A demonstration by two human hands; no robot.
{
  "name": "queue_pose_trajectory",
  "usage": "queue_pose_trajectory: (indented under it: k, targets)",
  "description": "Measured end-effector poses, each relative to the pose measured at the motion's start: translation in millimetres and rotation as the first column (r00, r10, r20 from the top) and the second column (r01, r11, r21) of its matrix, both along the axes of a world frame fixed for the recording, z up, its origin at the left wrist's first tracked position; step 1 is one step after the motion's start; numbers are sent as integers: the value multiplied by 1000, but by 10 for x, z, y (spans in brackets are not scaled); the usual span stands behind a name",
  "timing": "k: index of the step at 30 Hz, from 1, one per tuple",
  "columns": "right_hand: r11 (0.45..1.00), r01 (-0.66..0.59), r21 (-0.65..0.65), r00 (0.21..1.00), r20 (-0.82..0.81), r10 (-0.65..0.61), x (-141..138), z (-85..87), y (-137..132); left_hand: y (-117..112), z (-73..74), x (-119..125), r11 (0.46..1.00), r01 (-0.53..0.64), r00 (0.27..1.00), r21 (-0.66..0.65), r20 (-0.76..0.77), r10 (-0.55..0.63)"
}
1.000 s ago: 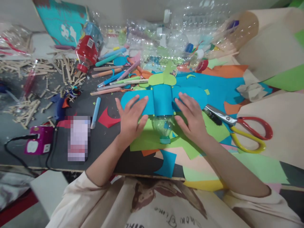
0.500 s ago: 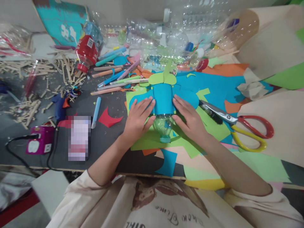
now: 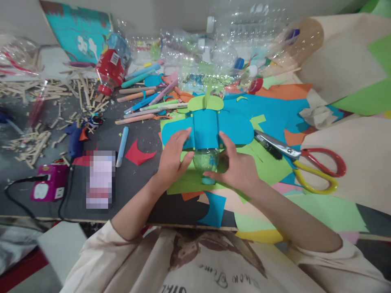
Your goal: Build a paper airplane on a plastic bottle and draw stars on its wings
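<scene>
Now, left hand (image 3: 173,156): loosely spread, left of the bottle (image 3: 202,162).
Right hand (image 3: 241,167): thumb-and-index spread, thumb by bottle's cap (image 3: 209,181).

A pixelated smartphone (image 3: 99,179) is lying on the dark tabletop (image 3: 134,179), just right of a purple box (image 3: 50,191) into which a black cable (image 3: 38,178) is running. A light-blue marker (image 3: 122,146) is resting between the smartphone and a red paper scrap (image 3: 139,154). Behind the smartphone, a blue glue gun (image 3: 75,140) is lying near scattered wooden sticks (image 3: 82,93). A red-labelled bottle (image 3: 111,69) is pointing its cap nearward. Clear plastic bottles (image 3: 210,77) are crowding the back; red-and-yellow-handled scissors (image 3: 292,152) are lying on the right.
</scene>
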State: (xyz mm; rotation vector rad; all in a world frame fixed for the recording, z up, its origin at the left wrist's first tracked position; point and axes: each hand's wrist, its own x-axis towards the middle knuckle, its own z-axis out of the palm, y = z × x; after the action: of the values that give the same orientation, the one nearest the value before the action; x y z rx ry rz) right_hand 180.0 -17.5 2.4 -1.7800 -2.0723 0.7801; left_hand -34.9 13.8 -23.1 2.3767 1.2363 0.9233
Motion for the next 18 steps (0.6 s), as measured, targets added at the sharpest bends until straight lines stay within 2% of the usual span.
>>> queue_pose_trajectory:
  k: [4,12,14,18]
  targets:
    - [991,86,-99,993,-70,-93,10,25,54,-42,11,45,994,96,995,-50,-17,-97]
    - [984,173,-38,980,-97,-175,138,35,90,-67,-22,38,972,224,966,-64,143,-213]
    - [986,164,-35,980,-107,-167,199,71,110,-64,-12,21,983,183,971,-14,157,-179]
    - [993,104,-59,980,-164,-113,376,186,186,-29,0,-25,994,-27,956,110,294,-6]
